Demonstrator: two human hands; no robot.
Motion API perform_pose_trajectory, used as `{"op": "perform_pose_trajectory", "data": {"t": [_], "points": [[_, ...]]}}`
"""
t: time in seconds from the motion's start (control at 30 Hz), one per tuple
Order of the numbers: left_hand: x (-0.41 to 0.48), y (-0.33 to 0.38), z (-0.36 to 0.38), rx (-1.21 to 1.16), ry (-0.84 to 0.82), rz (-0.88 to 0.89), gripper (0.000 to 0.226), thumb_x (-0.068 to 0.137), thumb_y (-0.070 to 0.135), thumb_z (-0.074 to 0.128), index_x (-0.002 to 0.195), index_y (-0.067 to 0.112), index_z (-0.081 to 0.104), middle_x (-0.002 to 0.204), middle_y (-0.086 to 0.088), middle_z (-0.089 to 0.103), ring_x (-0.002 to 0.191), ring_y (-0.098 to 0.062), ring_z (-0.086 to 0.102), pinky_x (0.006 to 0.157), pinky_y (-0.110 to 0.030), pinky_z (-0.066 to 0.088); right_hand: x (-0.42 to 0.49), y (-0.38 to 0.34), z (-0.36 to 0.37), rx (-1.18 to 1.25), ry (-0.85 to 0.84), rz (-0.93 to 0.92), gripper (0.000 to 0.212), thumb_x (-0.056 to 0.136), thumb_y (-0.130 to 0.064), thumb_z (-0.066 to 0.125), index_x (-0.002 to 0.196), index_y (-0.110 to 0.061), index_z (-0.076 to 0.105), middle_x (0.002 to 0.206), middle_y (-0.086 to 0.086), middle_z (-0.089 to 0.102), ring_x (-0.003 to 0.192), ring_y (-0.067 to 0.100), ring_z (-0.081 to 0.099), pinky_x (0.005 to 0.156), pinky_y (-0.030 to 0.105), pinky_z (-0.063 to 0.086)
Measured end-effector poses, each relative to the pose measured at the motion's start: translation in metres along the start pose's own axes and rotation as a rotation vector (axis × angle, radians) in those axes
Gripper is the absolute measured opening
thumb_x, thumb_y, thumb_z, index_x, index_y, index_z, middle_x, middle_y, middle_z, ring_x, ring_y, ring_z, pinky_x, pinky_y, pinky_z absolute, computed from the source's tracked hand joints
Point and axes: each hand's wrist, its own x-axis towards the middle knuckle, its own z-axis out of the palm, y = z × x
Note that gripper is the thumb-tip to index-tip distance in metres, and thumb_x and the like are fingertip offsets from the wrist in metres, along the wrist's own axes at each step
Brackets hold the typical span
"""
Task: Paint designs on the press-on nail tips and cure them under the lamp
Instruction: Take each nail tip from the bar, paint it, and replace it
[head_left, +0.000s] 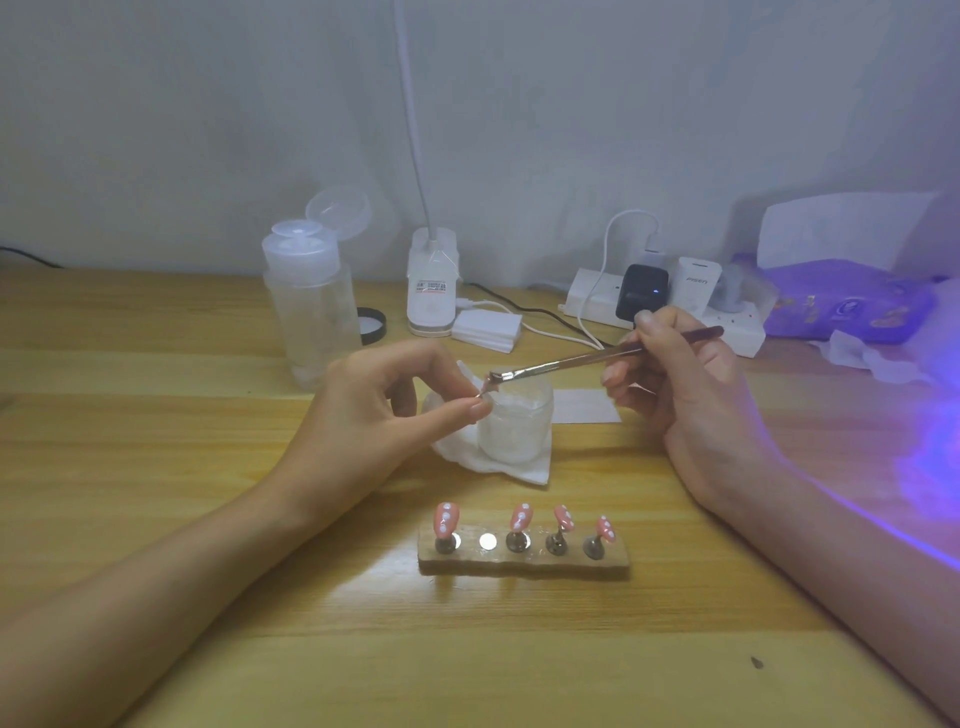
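A nail tip was pinched in the left hand at frame centre, before the jar. The brush was gripped in the right hand, axis sloped down-left, bristles on the tip. Four painted tips were stood on the holder below, one slot bare.

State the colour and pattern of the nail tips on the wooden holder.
The nail tips are pink with white dots; head view.
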Motion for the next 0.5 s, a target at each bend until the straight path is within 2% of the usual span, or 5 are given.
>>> {"op": "perform_pose_trajectory", "data": {"t": [0.07, 0.2, 0.5], "points": [[-0.0002, 0.0000, -0.0001, 0.000, 0.001, -0.001, 0.015, 0.078, 0.039, 0.078, 0.073, 0.030, 0.067, 0.069, 0.023, 0.063, 0.050, -0.003, 0.040, 0.054, -0.009, 0.034, 0.0001, 0.0023, -0.0002, -0.024, 0.004, 0.019, 0.031, 0.101, -0.024, 0.053, 0.071, -0.021, 0.057, 0.059, 0.002, 0.064, 0.057, 0.011, 0.061, 0.054, 0.020, 0.049], [0.0000, 0.0018, 0.0009, 0.009, -0.006, 0.022, 0.013, 0.083, 0.027, 0.077, 0.076, 0.025, 0.067, 0.059, 0.030, 0.056, 0.048, -0.002, 0.037, 0.052, -0.006, 0.031, 0.0012, 0.0015, -0.0010, 0.012, 0.028, 0.011, 0.039, 0.102, -0.021, 0.051, 0.064, -0.027, 0.059, 0.057, 0.000, 0.063, 0.056, 0.010, 0.060, 0.054, 0.019, 0.048], [0.0003, 0.0040, 0.0012, 0.061, -0.005, 0.070, 0.012, 0.086, 0.015, 0.075, 0.079, 0.019, 0.067, 0.057, 0.035, 0.052, 0.048, -0.002, 0.033, 0.053, -0.005, 0.030, 0.0011, 0.0016, -0.0013, 0.020, 0.008, 0.000, 0.034, 0.101, -0.023, 0.053, 0.068, -0.025, 0.059, 0.059, 0.000, 0.064, 0.059, 0.011, 0.062, 0.056, 0.020, 0.050]]}}
